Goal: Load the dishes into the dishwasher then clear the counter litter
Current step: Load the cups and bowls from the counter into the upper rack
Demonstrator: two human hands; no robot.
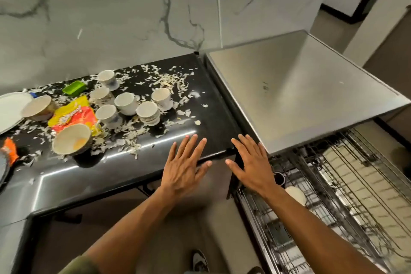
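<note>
With both hands, left (185, 168) and right (252, 163), flat and empty by the rack (322, 196), the cups (126, 102) left of it on the surface (206, 104) are best lifted singly, upright.

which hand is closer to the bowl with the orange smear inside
Left. The left hand is open at the counter edge, just right of the bowl. The right hand is farther right, by the dishwasher rack.

sleeve (77, 264): olive-green (upper left arm only) | forearms: bare | shoe (199, 260): patterned
</note>
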